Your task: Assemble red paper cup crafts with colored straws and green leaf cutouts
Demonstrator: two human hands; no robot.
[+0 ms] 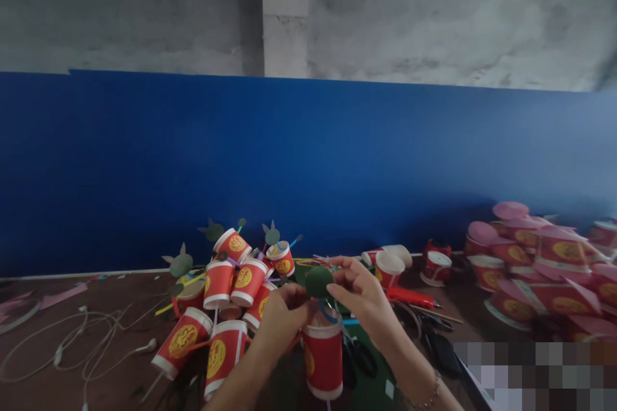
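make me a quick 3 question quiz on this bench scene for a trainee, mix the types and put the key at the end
1. Multiple choice: what colour is the round disc between the left hand and the right hand?
a) pink
b) dark green
c) yellow

2. True or false: the white wired earphones lie to the left of the piled red cups.

3. Fill the gap: the red-handled tool lies nearer the person's ____ hand.

Key: 1 b; 2 true; 3 right

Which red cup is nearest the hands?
The red cup between the left hand and right hand, just below the dark green disc; the other cups sit to either side.
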